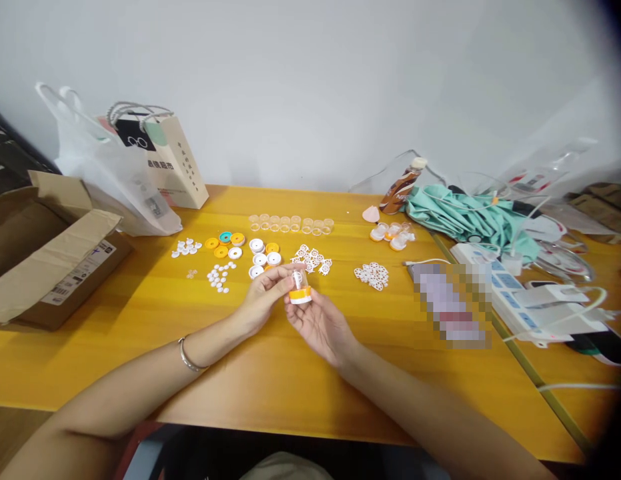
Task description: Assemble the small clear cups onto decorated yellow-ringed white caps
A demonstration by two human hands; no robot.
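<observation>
**Clear-domed capsule held dome-up between both hands**

The small capsule has a transparent rounded top, an orange band and a white base, with a white shape showing inside the dome. The left hand grips it at the dome; the right hand steadies it near the base. Just beyond lie white openwork pieces, loosely heaped. Left of these sit round rimmed pieces, mostly white or orange. Farther back, clear cups form a row. Small white discs lie scattered left of the capsule.

capsule: partly behind fingers | carton: cut off left | phone: pixelated
</observation>
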